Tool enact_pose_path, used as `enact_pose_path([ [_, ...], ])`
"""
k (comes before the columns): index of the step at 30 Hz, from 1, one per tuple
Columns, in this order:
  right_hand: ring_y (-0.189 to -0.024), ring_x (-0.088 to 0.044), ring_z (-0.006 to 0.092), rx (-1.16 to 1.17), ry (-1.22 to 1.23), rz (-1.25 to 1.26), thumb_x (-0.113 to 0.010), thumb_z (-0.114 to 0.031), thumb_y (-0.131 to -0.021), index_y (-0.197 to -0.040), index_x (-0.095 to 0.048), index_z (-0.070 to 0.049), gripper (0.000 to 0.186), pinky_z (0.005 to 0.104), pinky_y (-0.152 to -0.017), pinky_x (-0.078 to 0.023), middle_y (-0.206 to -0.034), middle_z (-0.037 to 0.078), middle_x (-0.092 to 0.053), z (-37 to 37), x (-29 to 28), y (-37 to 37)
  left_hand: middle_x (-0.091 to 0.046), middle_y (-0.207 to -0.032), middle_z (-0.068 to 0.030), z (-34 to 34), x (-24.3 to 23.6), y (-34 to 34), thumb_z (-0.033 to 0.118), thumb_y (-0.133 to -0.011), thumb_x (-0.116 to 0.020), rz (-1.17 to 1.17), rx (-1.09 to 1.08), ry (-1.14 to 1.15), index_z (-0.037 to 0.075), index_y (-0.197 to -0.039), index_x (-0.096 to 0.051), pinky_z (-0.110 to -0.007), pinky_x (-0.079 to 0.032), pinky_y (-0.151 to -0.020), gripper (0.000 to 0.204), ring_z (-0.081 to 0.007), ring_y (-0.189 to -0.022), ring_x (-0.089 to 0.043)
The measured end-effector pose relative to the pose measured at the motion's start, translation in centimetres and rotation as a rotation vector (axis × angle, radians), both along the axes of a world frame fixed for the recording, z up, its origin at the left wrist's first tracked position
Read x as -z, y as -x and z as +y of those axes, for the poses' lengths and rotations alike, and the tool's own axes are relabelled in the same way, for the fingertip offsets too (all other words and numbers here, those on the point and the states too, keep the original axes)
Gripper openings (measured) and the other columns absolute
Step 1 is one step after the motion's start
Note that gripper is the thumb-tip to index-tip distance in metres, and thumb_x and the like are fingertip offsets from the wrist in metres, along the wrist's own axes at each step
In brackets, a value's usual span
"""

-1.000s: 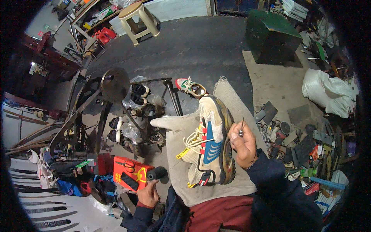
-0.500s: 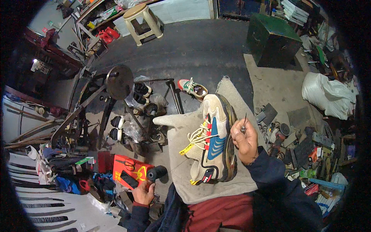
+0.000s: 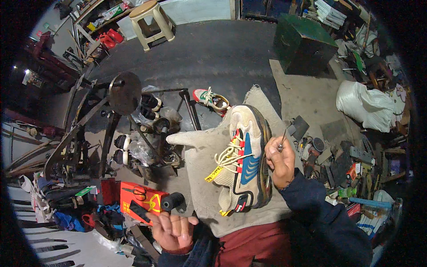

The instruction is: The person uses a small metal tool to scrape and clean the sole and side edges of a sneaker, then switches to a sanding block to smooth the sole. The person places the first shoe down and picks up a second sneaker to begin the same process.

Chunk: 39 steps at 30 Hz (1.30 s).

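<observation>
I had a grey cloth (image 3: 202,169) spread in the middle of the frame, and a beige shoe (image 3: 250,162) lay on it on its side, sole to the right. On the floor (image 3: 222,53) before me, a stool (image 3: 165,21) stood at the upper left, a green box (image 3: 302,46) at the upper right and a white sack (image 3: 362,107) below that. At lower left, a red box (image 3: 154,201) carried scissors (image 3: 139,193) and a phone (image 3: 139,212).

Passage is available above the dark floor (image 3: 213,55), upper centre. Obstructions: metal stand (image 3: 125,93), centre left; sneaker (image 3: 250,162), centre; green box (image 3: 296,51), upper right.
</observation>
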State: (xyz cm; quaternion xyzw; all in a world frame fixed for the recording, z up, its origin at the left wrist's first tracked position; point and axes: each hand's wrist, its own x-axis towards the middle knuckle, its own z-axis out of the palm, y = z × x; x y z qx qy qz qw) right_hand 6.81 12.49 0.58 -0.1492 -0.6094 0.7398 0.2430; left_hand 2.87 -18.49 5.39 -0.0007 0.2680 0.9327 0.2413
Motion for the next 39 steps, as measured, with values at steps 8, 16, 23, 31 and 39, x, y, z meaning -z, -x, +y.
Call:
enact_pose_path([
  [8, -0.066, -0.041, 0.0078, 0.044, -0.155, -0.026, -0.05, -0.019, -0.104, -0.095, -0.043, -0.008, 0.016, 0.0247, -0.059, -0.037, -0.082, 0.003, -0.049, -0.2, 1.0, 0.3, -0.02, -0.048, 0.0048, -2.4, 2.1, -5.2, 0.054, -0.109, -0.04, -0.406, 0.007, 0.466, 0.02, -0.06, -0.03, -0.042, -0.049, -0.07, 0.061, -0.013, -0.04, -0.021],
  [16, -0.066, -0.048, 0.011, 0.087, -0.402, -0.055, -0.049, -0.014, -0.104, -0.094, -0.046, -0.004, 0.015, 0.0283, -0.062, -0.042, -0.078, 0.004, -0.055, -0.5, 0.7, 0.4, -0.025, -0.048, 0.0034, -4.8, 3.5, -6.2, 0.053, -0.11, -0.038, -0.393, -0.029, 0.328, 0.018, -0.061, -0.033, -0.044, -0.05, -0.072, 0.06, -0.0145, -0.039, -0.021],
  [23, -0.062, -0.046, 0.0066, 0.061, -0.137, -0.104, -0.053, -0.016, -0.102, -0.093, -0.05, -0.005, 0.015, 0.0263, -0.058, -0.041, -0.075, 0.0, -0.053, 0.3, 0.2, 0.1, -0.065, -0.101, -0.0164, -14.4, 7.9, -1.3, 0.037, -0.102, -0.056, -0.177, -0.091, 0.45, 0.004, -0.108, -0.058, -0.057, -0.057, -0.085, 0.033, -0.0356, -0.079, -0.067],
  [31, -0.068, -0.046, 0.0058, 0.015, -0.119, -0.142, -0.059, -0.016, -0.1, -0.093, -0.051, -0.007, 0.015, 0.0247, -0.061, -0.041, -0.077, -0.001, -0.051, 1.3, 0.5, -0.6, -0.062, -0.119, -0.0122, -12.8, 5.8, 1.9, 0.012, -0.092, -0.073, 0.682, 0.006, 1.89, 0.001, -0.135, -0.053, -0.034, -0.052, -0.095, 0.049, -0.0212, -0.109, -0.063],
  [39, -0.071, -0.05, 0.0076, -0.045, -0.162, -0.142, -0.063, -0.014, -0.098, -0.09, -0.054, -0.005, 0.015, 0.0275, -0.066, -0.043, -0.078, 0.001, -0.056, 2.3, 0.1, -0.8, -0.053, -0.144, -0.0201, 6.2, 0.5, -0.4, 0.011, -0.095, -0.067, 0.039, 0.581, 0.557, -0.002, -0.148, -0.037, -0.04, -0.038, -0.116, 0.062, -0.0291, -0.139, -0.049],
])
